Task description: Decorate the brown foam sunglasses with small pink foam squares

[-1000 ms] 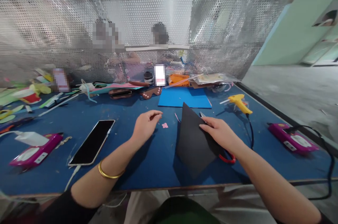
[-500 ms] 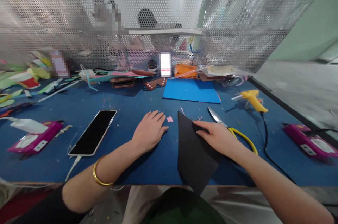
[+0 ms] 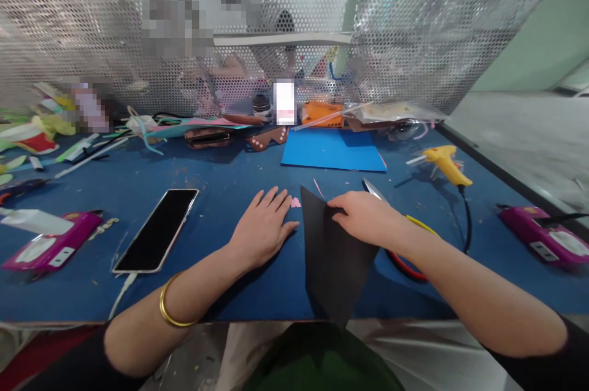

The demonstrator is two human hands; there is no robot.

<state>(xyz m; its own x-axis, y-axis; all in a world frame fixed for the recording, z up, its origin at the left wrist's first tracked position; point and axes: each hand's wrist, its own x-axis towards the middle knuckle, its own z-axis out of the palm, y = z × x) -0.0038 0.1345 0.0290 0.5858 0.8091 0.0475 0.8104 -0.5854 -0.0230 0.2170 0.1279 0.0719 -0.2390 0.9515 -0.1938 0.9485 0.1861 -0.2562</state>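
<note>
My left hand (image 3: 261, 224) lies flat on the blue table, fingers spread and holding nothing. Just past its fingertips is a small pink scrap (image 3: 295, 202). Between thumb and fingers, my right hand (image 3: 361, 216) pinches the upper right edge of a black sheet (image 3: 335, 265), paper or thin foam. The sheet stands tilted, its lower corner reaching over the table's front edge. Scissors (image 3: 375, 189) with yellow and red handles lie partly hidden under my right forearm. Beyond both hands a blue sheet (image 3: 334, 151) rests on the table.
At left lie a phone (image 3: 159, 228) on a white cable and a magenta power strip (image 3: 55, 243). A yellow glue gun (image 3: 446, 164) and another magenta strip (image 3: 547, 237) are at right. Brown paper glasses (image 3: 267, 139) and craft clutter line the perforated metal screen (image 3: 276, 23).
My right hand and the black sheet have shifted slightly left, toward my left hand. More of the red scissor handle shows. My left hand stays flat on the table.
</note>
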